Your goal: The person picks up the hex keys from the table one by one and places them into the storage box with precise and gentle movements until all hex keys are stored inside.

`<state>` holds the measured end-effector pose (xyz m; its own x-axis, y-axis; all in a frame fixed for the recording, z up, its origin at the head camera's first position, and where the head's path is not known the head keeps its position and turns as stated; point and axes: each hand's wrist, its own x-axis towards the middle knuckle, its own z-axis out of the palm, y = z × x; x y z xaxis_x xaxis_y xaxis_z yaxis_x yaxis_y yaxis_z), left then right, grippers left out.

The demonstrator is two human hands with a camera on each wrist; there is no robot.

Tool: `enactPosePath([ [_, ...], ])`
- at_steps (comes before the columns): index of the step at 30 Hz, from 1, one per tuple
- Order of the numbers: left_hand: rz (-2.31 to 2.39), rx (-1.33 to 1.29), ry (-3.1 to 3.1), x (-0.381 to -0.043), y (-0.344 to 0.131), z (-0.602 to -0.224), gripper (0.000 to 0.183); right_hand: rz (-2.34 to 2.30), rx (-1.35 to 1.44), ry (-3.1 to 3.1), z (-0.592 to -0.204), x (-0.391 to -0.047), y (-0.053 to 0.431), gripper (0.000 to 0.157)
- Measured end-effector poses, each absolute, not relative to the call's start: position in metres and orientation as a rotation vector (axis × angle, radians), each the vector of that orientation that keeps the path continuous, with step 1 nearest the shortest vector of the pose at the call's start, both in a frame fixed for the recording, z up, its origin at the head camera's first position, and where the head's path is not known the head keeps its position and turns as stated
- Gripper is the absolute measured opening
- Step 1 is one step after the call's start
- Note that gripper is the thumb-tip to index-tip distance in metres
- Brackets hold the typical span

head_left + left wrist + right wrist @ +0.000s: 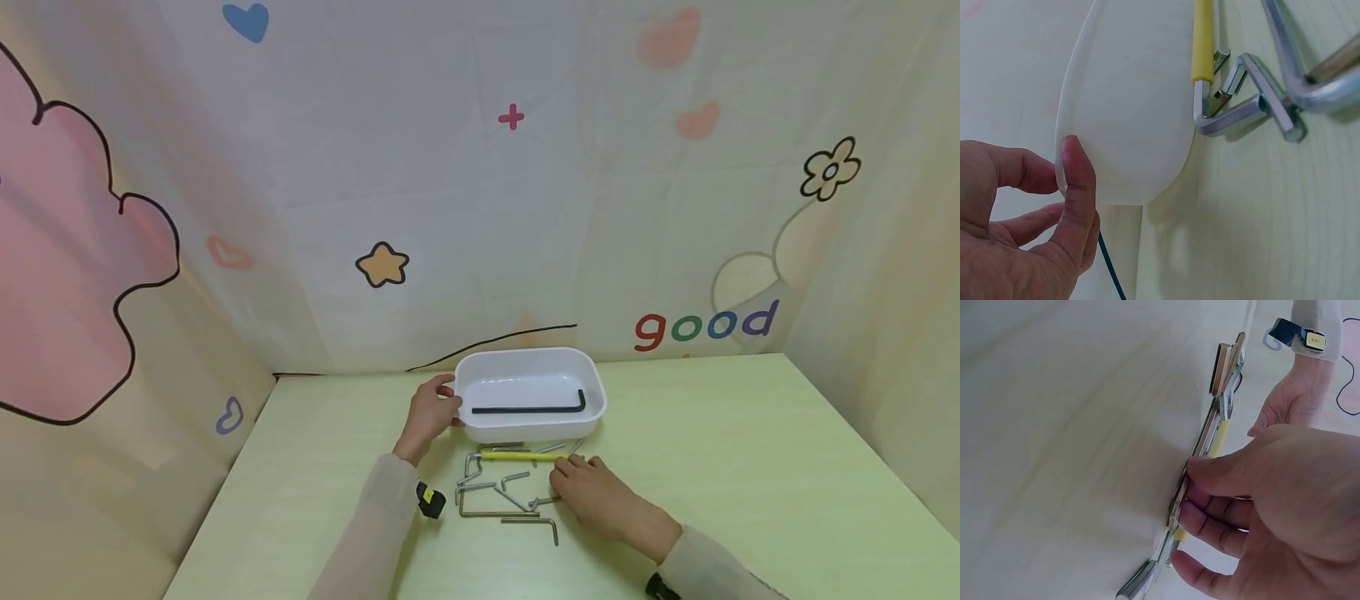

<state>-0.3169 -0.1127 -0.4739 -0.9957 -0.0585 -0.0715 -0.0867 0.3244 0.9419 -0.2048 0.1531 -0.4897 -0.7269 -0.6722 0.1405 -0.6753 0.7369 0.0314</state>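
My left hand [433, 412] pinches the left end of a white plastic tray [528, 434], thumb and fingers at its rim. Inside lies a long black hex key [528, 410]. In front of the tray, several metal hex keys [498, 515] lie in a loose pile, silver and bronze-toned. One has a yellow sleeve [517, 456], its bent silver end [1229, 117] close beside the tray in the left wrist view. My right hand [596, 493] is at the pile's right side, thumb and fingertips closing on a metal hex key [1175, 509] there. Its fingers partly hide the yellow sleeve.
The pale green table [720, 450] extends to both sides. Behind the tray hangs a printed curtain [480, 208] with hearts, a star and lettering. Black wrist devices [431, 500] sit on both sleeves, the left one close to the pile.
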Motion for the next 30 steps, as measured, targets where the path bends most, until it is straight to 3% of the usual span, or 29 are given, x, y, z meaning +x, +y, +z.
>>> enactPosePath([
  [30, 1.819, -0.131, 2.506, -0.317, -0.114, -0.473, 0.050, 0.015, 1.136, -2.672, -0.482, -0.210, 0.153, 0.016],
])
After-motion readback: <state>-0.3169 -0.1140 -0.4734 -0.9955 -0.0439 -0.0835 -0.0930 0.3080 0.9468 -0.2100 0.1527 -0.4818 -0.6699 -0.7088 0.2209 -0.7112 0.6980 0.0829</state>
